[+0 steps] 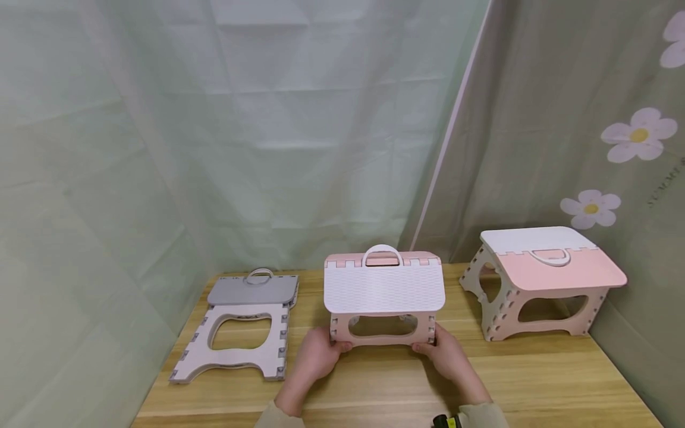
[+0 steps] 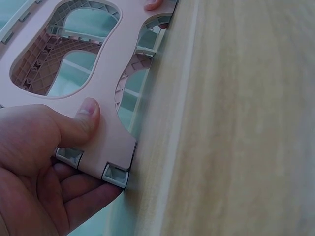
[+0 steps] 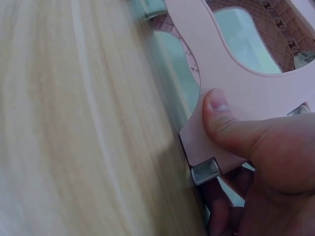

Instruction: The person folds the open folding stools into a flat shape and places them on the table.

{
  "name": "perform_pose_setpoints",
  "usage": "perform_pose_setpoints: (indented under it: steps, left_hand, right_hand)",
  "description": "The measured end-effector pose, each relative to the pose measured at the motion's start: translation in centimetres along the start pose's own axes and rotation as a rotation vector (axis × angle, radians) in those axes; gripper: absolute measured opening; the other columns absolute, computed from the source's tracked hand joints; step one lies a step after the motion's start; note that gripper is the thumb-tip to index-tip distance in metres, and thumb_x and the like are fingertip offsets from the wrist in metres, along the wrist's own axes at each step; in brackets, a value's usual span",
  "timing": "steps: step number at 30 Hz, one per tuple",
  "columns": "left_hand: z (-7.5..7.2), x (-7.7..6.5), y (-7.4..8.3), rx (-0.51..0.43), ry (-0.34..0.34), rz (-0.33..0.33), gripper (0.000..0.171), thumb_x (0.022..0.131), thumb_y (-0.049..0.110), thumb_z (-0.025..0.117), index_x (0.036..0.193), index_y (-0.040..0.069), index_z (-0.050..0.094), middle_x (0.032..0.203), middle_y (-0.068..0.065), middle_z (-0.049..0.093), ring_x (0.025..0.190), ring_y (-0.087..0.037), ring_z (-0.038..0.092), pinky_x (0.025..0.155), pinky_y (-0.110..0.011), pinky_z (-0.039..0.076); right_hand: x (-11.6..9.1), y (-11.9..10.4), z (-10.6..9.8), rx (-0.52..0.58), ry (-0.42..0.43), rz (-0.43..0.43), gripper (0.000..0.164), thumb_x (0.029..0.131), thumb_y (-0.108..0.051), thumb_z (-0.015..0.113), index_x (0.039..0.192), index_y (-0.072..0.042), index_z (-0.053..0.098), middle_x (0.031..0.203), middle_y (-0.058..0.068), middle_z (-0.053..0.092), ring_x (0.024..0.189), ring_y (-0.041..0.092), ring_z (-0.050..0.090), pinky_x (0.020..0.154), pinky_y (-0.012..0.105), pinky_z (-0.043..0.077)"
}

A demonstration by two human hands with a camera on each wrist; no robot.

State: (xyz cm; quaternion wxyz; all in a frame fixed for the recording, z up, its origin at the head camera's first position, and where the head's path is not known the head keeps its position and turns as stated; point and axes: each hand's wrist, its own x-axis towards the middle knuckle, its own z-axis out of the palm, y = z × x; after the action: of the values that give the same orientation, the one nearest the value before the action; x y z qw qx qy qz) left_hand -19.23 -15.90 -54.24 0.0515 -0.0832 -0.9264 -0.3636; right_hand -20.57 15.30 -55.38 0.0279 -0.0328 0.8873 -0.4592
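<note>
In the head view a white-and-pink folding stool (image 1: 384,289) is at the middle of the table, its white handle loop standing up at the top ridge and its white seat half sloping toward me. My left hand (image 1: 319,353) grips the left foot of its pink front leg panel. In the left wrist view the thumb (image 2: 83,120) presses the panel's face while the fingers curl behind the edge. My right hand (image 1: 443,353) holds the right foot likewise, its thumb (image 3: 219,110) flat on the panel in the right wrist view. Both feet are right at the tabletop.
A grey-and-white stool (image 1: 243,336) lies folded flat on the left of the wooden table (image 1: 374,389). At the right, another pink-and-white stool (image 1: 559,276) stands unfolded. Pale curtains (image 1: 321,148) hang behind and at the sides.
</note>
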Motion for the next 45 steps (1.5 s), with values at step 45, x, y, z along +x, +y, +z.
perform_pose_setpoints:
  steps: [45]
  left_hand:
    - [0.21,0.16,-0.15,0.034,-0.008,0.021,0.024,0.091,0.029,0.086,0.093,0.010,0.072,0.077,0.005,0.065,0.068,-0.010,0.055,0.062,-0.032,0.049]
  right_hand:
    - [0.06,0.00,0.15,0.005,0.016,0.032,0.043,0.093,-0.020,0.084,0.130,-0.005,0.068,0.122,0.012,0.073,0.119,0.034,0.064,0.104,0.060,0.047]
